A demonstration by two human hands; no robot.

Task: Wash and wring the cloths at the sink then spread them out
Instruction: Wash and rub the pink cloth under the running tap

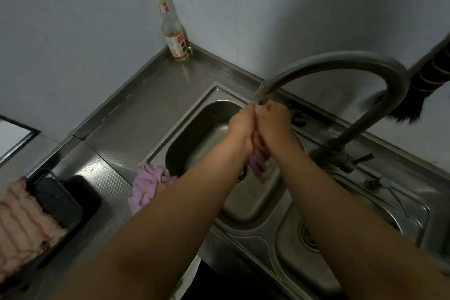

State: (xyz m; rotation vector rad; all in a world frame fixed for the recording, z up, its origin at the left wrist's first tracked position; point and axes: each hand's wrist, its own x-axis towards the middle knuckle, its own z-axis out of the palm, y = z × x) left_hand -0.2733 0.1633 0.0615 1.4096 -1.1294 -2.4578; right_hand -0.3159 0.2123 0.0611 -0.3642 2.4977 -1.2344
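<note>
Both hands meet under the spout of the curved faucet (341, 63), over the left basin of the steel sink (185, 114). The left hand (239, 126) and right hand (274, 122) are each curled tight around a lilac cloth (258, 165), pressed knuckle to knuckle. The cloth is bunched into a rope with its long axis vertical, its loose end hanging down toward the drain. A second purple cloth (146, 185) lies crumpled over the sink's left rim, partly on the desk (136, 114). A pink striped cloth (22, 224) drapes a dark tray (65, 202) at the far left. A bottle (171, 29) stands in the wall corner, well apart; walls close in behind.
</note>
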